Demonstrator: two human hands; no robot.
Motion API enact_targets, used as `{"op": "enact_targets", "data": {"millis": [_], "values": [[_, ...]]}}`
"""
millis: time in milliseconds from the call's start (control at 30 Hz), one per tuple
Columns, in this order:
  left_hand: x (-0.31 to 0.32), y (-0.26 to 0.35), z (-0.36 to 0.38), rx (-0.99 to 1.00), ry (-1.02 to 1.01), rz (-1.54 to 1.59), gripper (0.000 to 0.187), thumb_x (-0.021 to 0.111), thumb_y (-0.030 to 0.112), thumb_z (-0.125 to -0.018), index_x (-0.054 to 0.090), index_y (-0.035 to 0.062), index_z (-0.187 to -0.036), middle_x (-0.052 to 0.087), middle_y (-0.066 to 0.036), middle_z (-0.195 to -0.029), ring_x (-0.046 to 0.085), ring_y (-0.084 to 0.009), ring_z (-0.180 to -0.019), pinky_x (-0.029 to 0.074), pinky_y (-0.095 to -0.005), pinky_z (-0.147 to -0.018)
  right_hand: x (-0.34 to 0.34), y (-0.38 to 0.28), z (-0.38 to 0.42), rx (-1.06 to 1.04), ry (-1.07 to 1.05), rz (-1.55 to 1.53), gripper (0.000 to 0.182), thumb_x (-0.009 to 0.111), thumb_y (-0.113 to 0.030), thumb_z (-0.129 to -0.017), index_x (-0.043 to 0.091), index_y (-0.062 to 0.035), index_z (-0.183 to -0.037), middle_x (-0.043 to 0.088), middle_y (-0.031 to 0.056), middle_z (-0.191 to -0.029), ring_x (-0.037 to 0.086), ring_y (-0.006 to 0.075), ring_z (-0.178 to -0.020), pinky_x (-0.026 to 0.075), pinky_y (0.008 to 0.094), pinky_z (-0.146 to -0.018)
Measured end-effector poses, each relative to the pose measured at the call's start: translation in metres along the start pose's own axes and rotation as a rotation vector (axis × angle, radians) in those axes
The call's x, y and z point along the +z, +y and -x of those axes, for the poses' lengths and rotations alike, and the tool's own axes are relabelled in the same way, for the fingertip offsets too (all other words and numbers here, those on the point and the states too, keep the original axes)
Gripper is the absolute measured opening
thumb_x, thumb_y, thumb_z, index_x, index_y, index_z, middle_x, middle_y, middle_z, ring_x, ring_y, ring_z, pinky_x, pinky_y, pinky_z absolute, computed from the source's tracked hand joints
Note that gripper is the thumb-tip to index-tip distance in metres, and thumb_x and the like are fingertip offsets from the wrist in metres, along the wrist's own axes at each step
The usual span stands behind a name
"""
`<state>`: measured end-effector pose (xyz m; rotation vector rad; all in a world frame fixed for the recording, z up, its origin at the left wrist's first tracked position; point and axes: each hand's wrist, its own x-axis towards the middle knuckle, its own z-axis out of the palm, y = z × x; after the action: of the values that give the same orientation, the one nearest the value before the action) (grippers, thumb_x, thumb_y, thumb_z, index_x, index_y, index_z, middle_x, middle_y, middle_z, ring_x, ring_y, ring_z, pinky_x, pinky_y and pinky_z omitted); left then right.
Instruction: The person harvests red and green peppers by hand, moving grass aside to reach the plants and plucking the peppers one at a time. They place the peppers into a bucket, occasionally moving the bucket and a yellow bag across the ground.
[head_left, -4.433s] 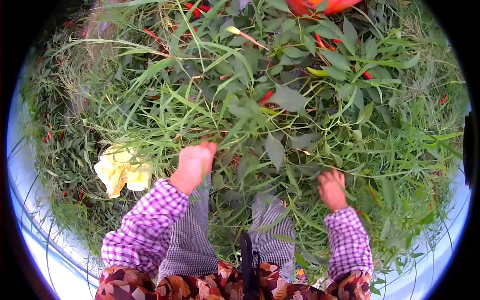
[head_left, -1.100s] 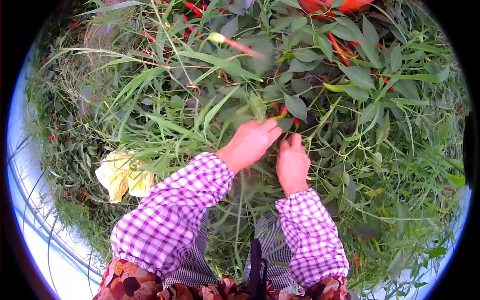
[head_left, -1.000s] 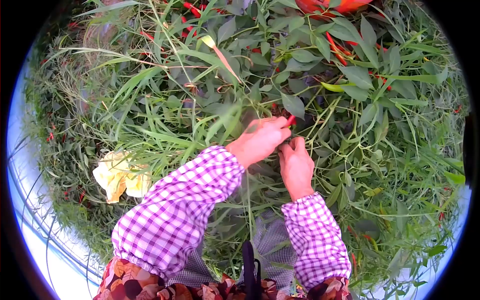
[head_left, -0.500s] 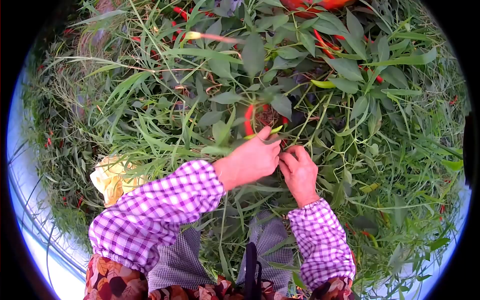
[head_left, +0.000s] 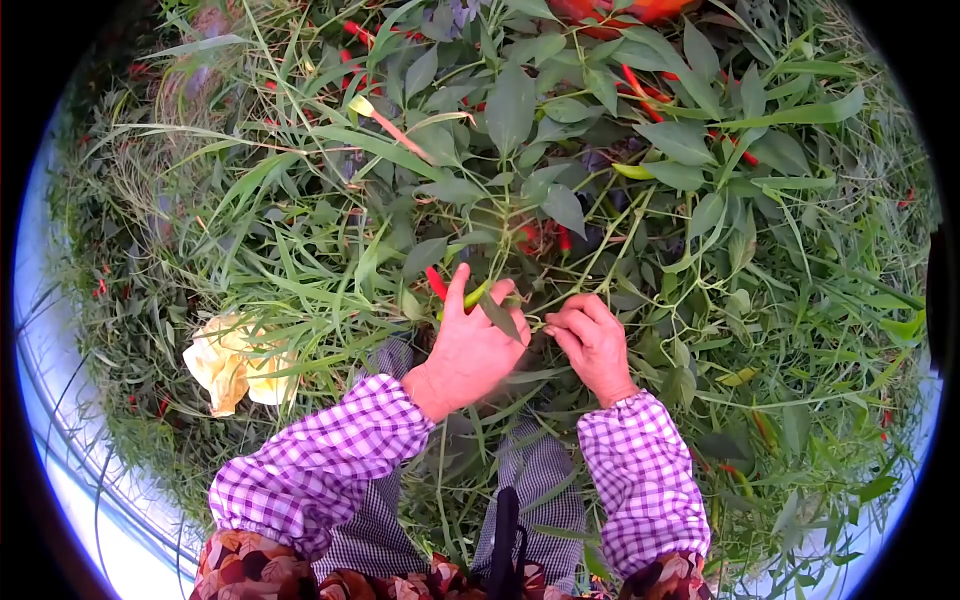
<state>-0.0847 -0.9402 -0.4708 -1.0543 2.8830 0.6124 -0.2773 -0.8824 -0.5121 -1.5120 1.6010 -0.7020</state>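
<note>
My left hand (head_left: 468,348) is curled among the pepper leaves, its index finger pointing up. A green chili pepper (head_left: 477,295) lies between its fingers, partly covered by a leaf (head_left: 499,316). Just beyond the index finger a red chili pepper (head_left: 436,283) sticks out; whether the hand grips it too is hidden. To the right, my right hand (head_left: 592,345) has thumb and index finger pinched together beside a thin stem; what is between the tips is too small to make out. More red chili (head_left: 565,240) shows, partly blurred, among leaves above the hands.
Pepper plants and long grass surround both hands. A large red-orange object (head_left: 630,12) sits at the top edge. Red chilies (head_left: 640,92) and a green chili (head_left: 632,171) hang upper right. A crumpled pale yellow thing (head_left: 232,364) lies left, near my sleeve.
My left hand has drawn back down and left, with the green chili and the red chili shifting alongside it. My right hand has moved slightly left, still pinched.
</note>
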Motion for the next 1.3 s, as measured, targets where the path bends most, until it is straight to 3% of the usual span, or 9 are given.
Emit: {"op": "enact_targets", "data": {"millis": [233, 400, 667, 800, 867, 1033, 1067, 1167, 1300], "values": [[-0.032, -0.022, 0.005, -0.194, 0.214, -0.049, 0.018, 0.071, 0.012, -0.066, 0.069, 0.0122, -0.084, 0.065, 0.002, -0.092, 0.052, -0.0293, -0.117, 0.029, -0.0636, -0.103, -0.006, 0.041, 0.018, 0.014, 0.018, 0.118, 0.013, 0.074, -0.004, -0.073, 0.066, -0.0023, -0.083, 0.06, 0.0086, -0.085, 0.062, 0.0258, -0.075, 0.05, 0.0337, -0.065], [-0.079, 0.015, -0.024, -0.175, 0.304, 0.101, 0.024, 0.07, 0.009, -0.07, 0.072, 0.0136, -0.094, 0.067, 0.002, -0.106, 0.049, -0.0318, -0.125, 0.023, -0.0623, -0.107, -0.004, 0.026, 0.016, 0.089, 0.01, 0.144, 0.012, 0.074, -0.008, -0.072, 0.067, -0.0064, -0.082, 0.059, 0.005, -0.085, 0.062, 0.0251, -0.077, 0.051, 0.0356, -0.069], [-0.128, 0.025, -0.065, -0.103, 0.538, 0.435, 0.011, 0.061, 0.008, -0.084, 0.064, 0.0053, -0.095, 0.067, -0.011, -0.103, 0.056, -0.0348, -0.118, 0.035, -0.0535, -0.106, -0.003, 0.026, 0.019, 0.145, 0.114, 0.226, 0.01, 0.072, -0.016, -0.078, 0.068, -0.0072, -0.078, 0.062, 0.0049, -0.082, 0.063, 0.0251, -0.071, 0.051, 0.0358, -0.063], [-0.136, 0.012, -0.064, -0.055, 0.928, 0.683, 0.021, 0.036, 0.014, -0.101, 0.05, -0.0026, -0.101, 0.059, -0.019, -0.097, 0.062, -0.0389, -0.099, 0.049, -0.0524, -0.093, 0.002, 0.031, 0.02, 0.163, 0.183, 0.261, 0.013, 0.075, -0.017, -0.076, 0.067, -0.007, -0.074, 0.062, 0.0043, -0.08, 0.063, 0.0254, -0.067, 0.051, 0.0353, -0.06], [-0.142, 0.007, -0.063, -0.162, 1.044, 0.746, 0.015, 0.043, 0.006, -0.094, 0.052, 0.0002, -0.104, 0.058, -0.015, -0.094, 0.063, -0.0255, -0.085, 0.056, -0.0365, -0.077, 0.002, 0.031, 0.021, 0.163, 0.182, 0.265, 0.013, 0.076, -0.017, -0.075, 0.067, -0.0076, -0.075, 0.062, 0.0038, -0.081, 0.063, 0.0248, -0.067, 0.05, 0.0349, -0.059], [-0.123, 0.032, -0.07, -0.531, -0.054, 1.278, 0.026, 0.063, 0.003, -0.085, 0.06, 0.0021, -0.11, 0.06, -0.004, -0.1, 0.058, -0.01, -0.08, 0.049, -0.0235, -0.068, 0.001, 0.029, 0.019, 0.173, 0.148, 0.278, 0.013, 0.074, -0.018, -0.076, 0.066, -0.0075, -0.077, 0.06, 0.005, -0.083, 0.063, 0.0256, -0.069, 0.051, 0.0376, -0.062], [-0.093, 0.037, -0.078, -0.486, -0.142, 1.263, 0.026, 0.065, 0.01, -0.086, 0.062, 0.0034, -0.111, 0.057, -0.001, -0.071, 0.056, -0.006, -0.062, 0.045, -0.0228, -0.055, 0.0, 0.027, 0.018, 0.178, 0.142, 0.287, 0.013, 0.074, -0.018, -0.076, 0.066, -0.0074, -0.077, 0.06, 0.0052, -0.083, 0.063, 0.0258, -0.069, 0.051, 0.0378, -0.062], [0.018, 0.026, -0.089, -0.293, -0.067, 0.684, 0.017, 0.06, 0.011, -0.085, 0.065, -0.0006, -0.096, 0.064, -0.017, -0.09, 0.062, -0.0351, -0.085, 0.05, -0.0402, -0.073, 0.0, 0.028, 0.018, 0.142, 0.165, 0.241, 0.013, 0.073, -0.017, -0.076, 0.065, -0.0065, -0.077, 0.059, 0.0064, -0.08, 0.063, 0.0269, -0.069, 0.051, 0.0382, -0.061], [0.076, 0.0, -0.13, -0.275, -0.256, 0.385, 0.022, 0.057, 0.003, -0.08, 0.067, -0.0001, -0.099, 0.063, -0.017, -0.099, 0.062, -0.0352, -0.096, 0.05, -0.0429, -0.082, 0.004, 0.031, 0.021, 0.136, 0.173, 0.26, 0.014, 0.073, -0.016, -0.075, 0.063, -0.0065, -0.075, 0.058, 0.0067, -0.08, 0.062, 0.0274, -0.068, 0.05, 0.0382, -0.061]]}}
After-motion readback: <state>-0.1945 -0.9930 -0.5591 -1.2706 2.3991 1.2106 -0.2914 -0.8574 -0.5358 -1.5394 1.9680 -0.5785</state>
